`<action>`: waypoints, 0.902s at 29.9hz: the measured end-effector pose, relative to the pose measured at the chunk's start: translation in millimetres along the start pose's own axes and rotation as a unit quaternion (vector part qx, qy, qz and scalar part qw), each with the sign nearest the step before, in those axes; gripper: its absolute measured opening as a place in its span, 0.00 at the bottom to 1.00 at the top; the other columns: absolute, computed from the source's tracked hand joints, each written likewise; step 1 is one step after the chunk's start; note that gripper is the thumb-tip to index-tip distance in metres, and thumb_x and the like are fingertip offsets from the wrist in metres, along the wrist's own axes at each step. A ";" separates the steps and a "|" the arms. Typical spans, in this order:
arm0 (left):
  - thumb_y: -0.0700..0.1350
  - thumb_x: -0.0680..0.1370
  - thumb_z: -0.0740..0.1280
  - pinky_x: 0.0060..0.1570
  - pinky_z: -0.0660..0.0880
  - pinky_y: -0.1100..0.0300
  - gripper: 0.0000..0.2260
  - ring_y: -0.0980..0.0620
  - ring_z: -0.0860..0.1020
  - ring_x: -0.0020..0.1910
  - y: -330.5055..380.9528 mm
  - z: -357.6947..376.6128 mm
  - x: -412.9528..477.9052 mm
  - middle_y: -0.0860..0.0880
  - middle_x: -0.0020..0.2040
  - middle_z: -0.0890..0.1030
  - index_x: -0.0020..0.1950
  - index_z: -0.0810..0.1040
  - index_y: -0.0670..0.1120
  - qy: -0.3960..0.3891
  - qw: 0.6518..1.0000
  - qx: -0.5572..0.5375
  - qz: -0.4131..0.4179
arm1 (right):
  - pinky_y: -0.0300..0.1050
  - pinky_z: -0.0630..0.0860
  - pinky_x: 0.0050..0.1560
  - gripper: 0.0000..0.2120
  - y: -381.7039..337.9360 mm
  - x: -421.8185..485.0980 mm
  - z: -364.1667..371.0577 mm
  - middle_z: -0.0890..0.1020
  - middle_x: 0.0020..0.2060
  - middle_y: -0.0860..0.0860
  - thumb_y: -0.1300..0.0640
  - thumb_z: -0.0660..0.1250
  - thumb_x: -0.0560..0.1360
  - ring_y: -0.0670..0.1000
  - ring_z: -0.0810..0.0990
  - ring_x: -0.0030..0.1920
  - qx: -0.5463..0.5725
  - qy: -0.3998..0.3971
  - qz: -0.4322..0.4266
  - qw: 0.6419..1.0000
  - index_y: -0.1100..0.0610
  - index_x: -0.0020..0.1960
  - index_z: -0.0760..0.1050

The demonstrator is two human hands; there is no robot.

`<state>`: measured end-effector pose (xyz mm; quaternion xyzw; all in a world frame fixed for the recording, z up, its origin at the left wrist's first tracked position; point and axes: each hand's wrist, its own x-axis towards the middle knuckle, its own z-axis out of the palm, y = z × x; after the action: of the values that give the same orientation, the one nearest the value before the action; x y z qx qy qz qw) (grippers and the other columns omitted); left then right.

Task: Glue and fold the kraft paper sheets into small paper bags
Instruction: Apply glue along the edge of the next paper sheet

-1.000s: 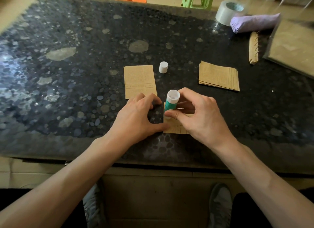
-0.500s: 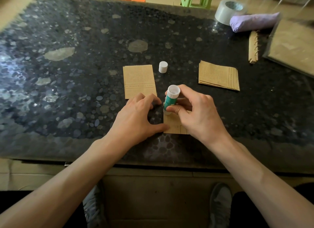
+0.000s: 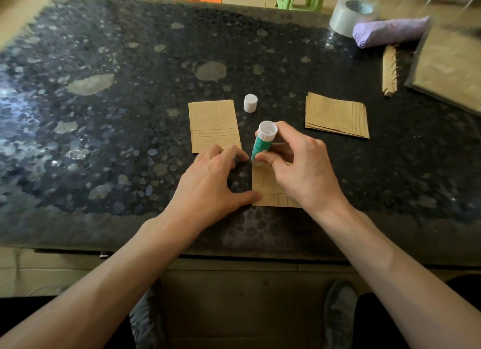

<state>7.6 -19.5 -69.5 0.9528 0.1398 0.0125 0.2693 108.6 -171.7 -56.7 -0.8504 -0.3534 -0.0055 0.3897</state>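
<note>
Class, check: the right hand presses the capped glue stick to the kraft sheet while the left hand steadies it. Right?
Not capped: the head view shows the white cap standing on the table, off the glue stick. The right hand holds it on the kraft sheet; the left hand steadies.

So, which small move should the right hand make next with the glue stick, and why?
Probably draw the glue stick along the edge of the sheet, away from its far left corner. The right hand grips it tip down at that corner, the cap is off, and the left hand pins the near corner with its thumb, so the sheet seems ready for glue.
</note>
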 end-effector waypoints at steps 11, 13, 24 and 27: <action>0.66 0.67 0.75 0.50 0.68 0.60 0.30 0.59 0.69 0.57 -1.0 -0.6 -0.2 0.60 0.55 0.69 0.66 0.71 0.61 0.000 1.000 0.002 -0.003 | 0.32 0.79 0.54 0.14 14.7 0.0 -10.1 0.83 0.51 0.38 0.57 0.76 0.76 0.37 0.83 0.54 0.126 0.107 0.074 0.984 0.55 0.61 0.80; 0.66 0.67 0.75 0.49 0.69 0.59 0.30 0.58 0.70 0.56 -0.8 -0.3 -0.1 0.59 0.55 0.70 0.66 0.71 0.61 0.001 1.000 0.001 -0.005 | 0.31 0.79 0.53 0.14 13.9 -0.3 -13.9 0.82 0.50 0.36 0.55 0.76 0.76 0.37 0.83 0.54 0.104 0.081 0.068 0.989 0.53 0.60 0.80; 0.69 0.67 0.71 0.49 0.66 0.60 0.31 0.58 0.68 0.56 1.8 2.6 -1.6 0.58 0.56 0.70 0.67 0.68 0.64 0.006 1.000 0.020 -0.002 | 0.20 0.71 0.51 0.17 5.4 -2.0 -13.1 0.81 0.53 0.38 0.57 0.74 0.78 0.34 0.79 0.51 0.021 -0.035 0.040 0.998 0.50 0.66 0.78; 0.70 0.67 0.71 0.50 0.66 0.59 0.31 0.58 0.67 0.56 2.5 0.8 -0.7 0.58 0.56 0.69 0.67 0.68 0.66 -0.005 1.000 0.020 0.000 | 0.19 0.70 0.51 0.15 6.1 -1.5 -12.6 0.78 0.51 0.34 0.55 0.75 0.78 0.27 0.76 0.49 0.014 -0.037 0.034 0.999 0.49 0.63 0.78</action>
<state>7.7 -22.2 -68.8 0.9581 0.1387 0.0053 0.2507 114.6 -183.7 -52.4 -0.8558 -0.3386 0.0440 0.3885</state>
